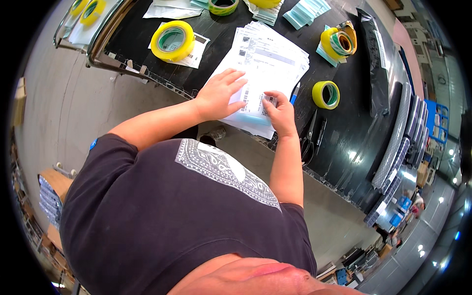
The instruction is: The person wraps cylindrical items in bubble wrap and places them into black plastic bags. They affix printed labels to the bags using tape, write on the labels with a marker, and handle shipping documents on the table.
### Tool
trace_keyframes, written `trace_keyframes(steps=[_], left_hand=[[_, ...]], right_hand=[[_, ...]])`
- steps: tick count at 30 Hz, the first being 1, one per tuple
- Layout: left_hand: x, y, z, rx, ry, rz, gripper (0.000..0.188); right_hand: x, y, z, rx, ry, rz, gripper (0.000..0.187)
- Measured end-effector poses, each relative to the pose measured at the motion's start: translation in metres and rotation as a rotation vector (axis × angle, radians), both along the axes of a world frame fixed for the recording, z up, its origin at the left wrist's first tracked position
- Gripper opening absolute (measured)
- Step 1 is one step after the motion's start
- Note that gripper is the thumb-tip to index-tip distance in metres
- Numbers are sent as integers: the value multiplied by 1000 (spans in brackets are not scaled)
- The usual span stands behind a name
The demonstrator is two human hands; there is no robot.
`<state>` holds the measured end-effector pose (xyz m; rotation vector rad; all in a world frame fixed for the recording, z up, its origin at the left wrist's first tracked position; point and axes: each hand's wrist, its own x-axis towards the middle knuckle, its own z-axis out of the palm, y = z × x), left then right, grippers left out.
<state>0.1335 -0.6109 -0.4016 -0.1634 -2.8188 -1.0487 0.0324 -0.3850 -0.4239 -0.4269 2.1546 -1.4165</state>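
A fanned stack of white printed label sheets [268, 56] lies on the black table [354, 123]. My left hand [220, 93] rests flat on the near left part of the stack, fingers spread. My right hand [280, 112] pinches the near edge of the top printed label [254, 101] with thumb and fingers. Under that label a pale blue flat packet [251, 119] shows at the stack's near edge.
Yellow tape rolls lie around: one at the left [172, 40], one to the right [326, 94], a pair further back [338, 43]. Black scissors [309, 137] and a blue pen [294, 93] lie beside my right hand. Pale blue packets [307, 12] sit at the far edge.
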Motion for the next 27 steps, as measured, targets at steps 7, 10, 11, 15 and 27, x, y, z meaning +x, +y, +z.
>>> trace_keyframes(steps=[7, 10, 11, 15, 27], left_hand=[[-9, 9, -40, -218, -58, -67, 58], [-11, 6, -44, -204, -51, -79, 57], [-12, 5, -43, -196, -55, -86, 57], [-12, -2, -47, -190, -44, -124, 58], [-19, -26, -36, -191, -38, -79, 65]], right_hand=[[16, -15, 5, 284, 747, -89, 42], [17, -4, 3, 398, 837, -19, 42], [17, -2, 1, 425, 843, -3, 43], [24, -1, -10, 621, 814, 114, 54], [41, -21, -9, 659, 759, 90, 56]])
